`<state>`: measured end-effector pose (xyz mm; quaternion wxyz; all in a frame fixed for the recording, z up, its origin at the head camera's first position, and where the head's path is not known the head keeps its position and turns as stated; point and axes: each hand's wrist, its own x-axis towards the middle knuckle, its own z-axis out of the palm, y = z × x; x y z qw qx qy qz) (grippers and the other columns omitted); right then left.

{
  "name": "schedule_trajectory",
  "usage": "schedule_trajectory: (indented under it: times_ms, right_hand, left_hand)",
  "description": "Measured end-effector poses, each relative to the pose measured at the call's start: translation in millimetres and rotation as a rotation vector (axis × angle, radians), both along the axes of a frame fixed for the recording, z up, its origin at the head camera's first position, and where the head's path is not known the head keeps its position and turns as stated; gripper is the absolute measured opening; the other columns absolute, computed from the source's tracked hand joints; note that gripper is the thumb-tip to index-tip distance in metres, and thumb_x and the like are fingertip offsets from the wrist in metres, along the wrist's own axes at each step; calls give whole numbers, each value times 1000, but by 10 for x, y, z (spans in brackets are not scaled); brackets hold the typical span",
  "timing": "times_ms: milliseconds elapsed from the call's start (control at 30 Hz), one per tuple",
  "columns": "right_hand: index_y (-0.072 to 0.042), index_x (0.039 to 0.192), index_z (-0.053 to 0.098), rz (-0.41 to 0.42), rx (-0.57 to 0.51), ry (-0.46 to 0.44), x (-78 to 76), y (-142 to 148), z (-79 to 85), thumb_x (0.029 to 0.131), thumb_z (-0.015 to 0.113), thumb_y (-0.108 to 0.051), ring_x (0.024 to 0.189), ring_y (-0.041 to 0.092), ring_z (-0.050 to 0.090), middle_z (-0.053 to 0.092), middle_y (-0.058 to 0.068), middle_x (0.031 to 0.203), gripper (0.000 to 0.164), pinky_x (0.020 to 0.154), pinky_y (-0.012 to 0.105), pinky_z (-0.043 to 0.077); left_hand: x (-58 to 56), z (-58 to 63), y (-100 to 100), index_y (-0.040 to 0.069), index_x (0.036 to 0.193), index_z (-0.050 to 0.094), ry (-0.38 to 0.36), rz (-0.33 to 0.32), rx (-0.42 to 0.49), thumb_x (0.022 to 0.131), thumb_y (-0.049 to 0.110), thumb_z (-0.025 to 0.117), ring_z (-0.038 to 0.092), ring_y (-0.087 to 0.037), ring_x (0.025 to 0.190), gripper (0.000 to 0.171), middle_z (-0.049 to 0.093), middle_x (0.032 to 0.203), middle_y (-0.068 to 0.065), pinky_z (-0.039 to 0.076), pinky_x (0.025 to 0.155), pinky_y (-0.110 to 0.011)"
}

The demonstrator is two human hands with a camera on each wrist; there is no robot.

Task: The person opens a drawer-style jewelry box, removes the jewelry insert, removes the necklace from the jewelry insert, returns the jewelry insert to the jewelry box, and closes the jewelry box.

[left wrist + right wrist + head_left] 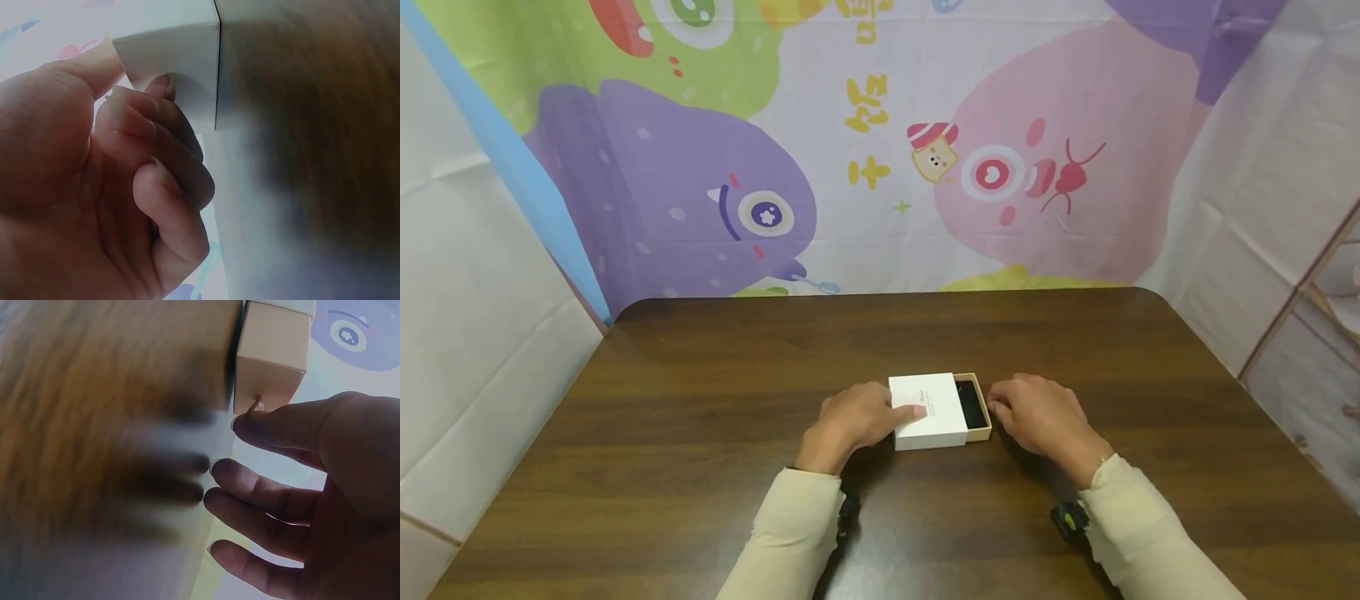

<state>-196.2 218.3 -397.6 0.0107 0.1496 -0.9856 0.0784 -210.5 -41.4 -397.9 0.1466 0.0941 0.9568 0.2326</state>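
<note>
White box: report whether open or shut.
Partly open: its tan tray sticks out of the white cover, showing a black thing inside.

The box sleeve [942, 418] is white with small print, its drawer [980, 434] tan around a black insert [972, 405], the tabletop [700, 375] streaked dark-brown wood grain, the 2 shirt sleeves [797, 518] cream, and the backdrop cloth [857, 229] white with green, purple and pink cartoon monsters [685, 200] and yellow lettering [868, 172].
</note>
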Motion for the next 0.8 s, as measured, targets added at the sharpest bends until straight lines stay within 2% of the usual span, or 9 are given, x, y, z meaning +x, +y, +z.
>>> schedule_trajectory:
  times_ms: [300,533,800]
  right_hand:
    - [-22,96,74,1,-8,3,2,0,17,95,67,-21,79,17,59,65,-4,87,7,66,47,50]
    - [-23,94,73,-6,-13,-6,14,-5,26,96,66,-21,79,17,59,63,-4,86,8,66,47,50]
    - [-20,102,75,-38,-9,-15,12,23,8,96,66,-22,87,22,63,68,0,95,11,71,51,51]
  left_hand:
    - [16,9,-1,12,110,71,-9,5,4,91,64,60,54,-18,76,57,61,87,3,42,77,-44]
    - [25,0,-10,13,104,71,1,4,10,91,64,60,53,-18,72,54,60,82,1,41,72,-42]
    - [18,-12,-8,10,109,71,19,-2,17,91,63,61,54,-18,75,56,62,87,1,42,71,-42]
